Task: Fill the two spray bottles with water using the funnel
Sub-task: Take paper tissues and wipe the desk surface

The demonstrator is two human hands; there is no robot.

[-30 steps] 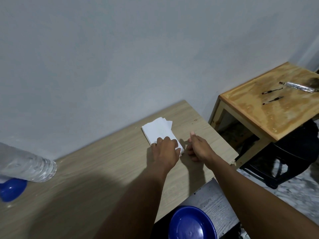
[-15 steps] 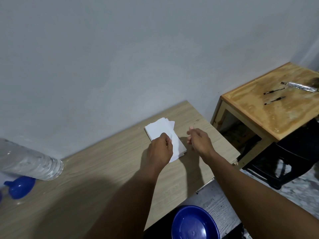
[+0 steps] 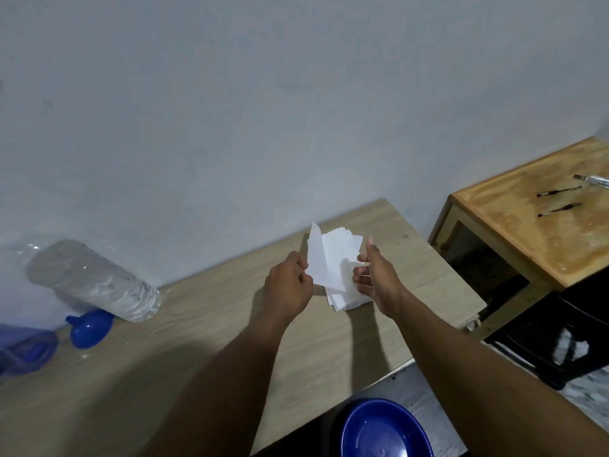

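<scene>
White tissue sheet (image 3: 317, 258) is pinched in the left hand (image 3: 290, 285), lifted above the stack (image 3: 342, 258). Right hand (image 3: 375, 278), at three o'clock, fingers loosely curled, touches the stack.

The desk (image 3: 204, 331) has a pale wood-grain top with a smooth, matt look. At its 12 o'clock edge lies a stack of thin white matt paper (image 3: 342, 258). At 9 o'clock the large bottle (image 3: 95, 280) is clear ribbed plastic, the funnel (image 3: 89, 328) glossy blue plastic. The side table (image 3: 540, 222) at 3 o'clock is varnished, stained plywood. The blue dish (image 3: 385, 430) at 6 o'clock shines like plastic.
</scene>
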